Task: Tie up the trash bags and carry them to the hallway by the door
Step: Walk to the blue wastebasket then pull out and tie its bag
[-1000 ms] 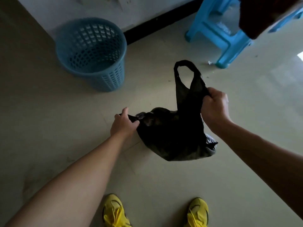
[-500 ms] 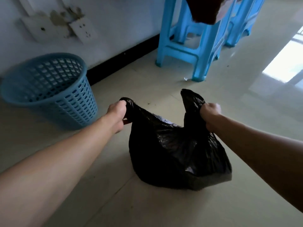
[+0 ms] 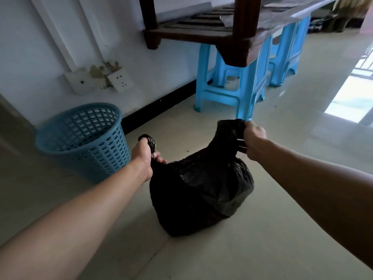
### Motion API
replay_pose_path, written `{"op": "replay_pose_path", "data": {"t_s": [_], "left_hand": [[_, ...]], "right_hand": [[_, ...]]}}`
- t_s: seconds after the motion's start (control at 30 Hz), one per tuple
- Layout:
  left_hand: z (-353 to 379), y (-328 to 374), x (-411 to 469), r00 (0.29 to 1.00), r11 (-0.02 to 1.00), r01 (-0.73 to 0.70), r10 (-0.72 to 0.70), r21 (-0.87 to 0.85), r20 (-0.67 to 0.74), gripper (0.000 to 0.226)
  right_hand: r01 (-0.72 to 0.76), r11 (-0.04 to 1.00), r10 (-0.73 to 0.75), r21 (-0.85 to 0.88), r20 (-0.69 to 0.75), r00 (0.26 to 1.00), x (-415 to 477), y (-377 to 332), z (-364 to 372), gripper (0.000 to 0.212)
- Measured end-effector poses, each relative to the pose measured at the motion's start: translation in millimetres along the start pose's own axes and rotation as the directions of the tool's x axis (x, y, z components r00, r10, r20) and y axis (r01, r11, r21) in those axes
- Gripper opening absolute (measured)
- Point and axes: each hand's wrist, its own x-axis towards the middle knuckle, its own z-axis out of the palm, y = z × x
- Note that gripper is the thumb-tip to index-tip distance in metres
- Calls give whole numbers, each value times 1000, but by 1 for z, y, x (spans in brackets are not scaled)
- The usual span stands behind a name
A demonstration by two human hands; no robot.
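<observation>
Item: trash bag, now settled on the floor right of the blue basket, no longer hanging. My left hand and right hand both clench its top, drawn apart. Untied; knot next, I judge.

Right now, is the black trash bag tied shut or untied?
Untied: left hand and right hand each grip a separate handle of the black trash bag, apart, no knot between them.
</observation>
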Motion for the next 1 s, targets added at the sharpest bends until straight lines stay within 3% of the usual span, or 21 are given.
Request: {"op": "replay_pose_path", "data": {"t_s": [0.1,0.2,0.3,0.37,0.43,0.5,0.57,0.63,0.67,0.8,0.9,1.0], "left_hand": [[-12,6,-2,995,999,-54,54,-3,-83,34],[-24,4,-2,996,987,-46,57,152,-64,52],[-29,8,-4,997,963,-33,13,268,78,35],[-32,14,-4,986,942,-51,-7,333,169,18],[-38,17,-2,964,879,-142,18,454,266,12],[-49,18,1,939,736,-253,31,628,342,35],[-56,15,0,916,576,-304,-43,759,399,68],[-57,10,3,905,509,-301,-114,807,409,85],[-55,7,5,912,522,-286,-109,803,395,82],[-31,-1,9,963,671,-248,95,699,251,27],[-14,-2,9,984,831,-163,101,531,143,21],[-5,9,9,995,974,-85,73,210,63,18]], "right_hand": [[38,981,13,-192,260,965,-6,3,-6,65],[164,890,27,-425,409,912,-16,15,-3,87],[313,761,-57,-569,422,905,-17,26,8,89],[327,743,-94,-584,393,915,-16,27,16,95],[319,745,-85,-585,391,916,-17,27,25,91],[309,723,-59,-618,390,919,-24,30,35,83],[292,701,-27,-651,384,923,-28,36,41,68],[265,694,-1,-669,368,930,-28,44,46,49],[255,692,2,-675,355,935,-29,46,48,40],[217,793,-56,-569,287,956,-26,46,48,31],[187,902,-116,-390,198,973,-23,35,41,30],[148,969,-133,-198,91,987,-20,21,33,26]]}}
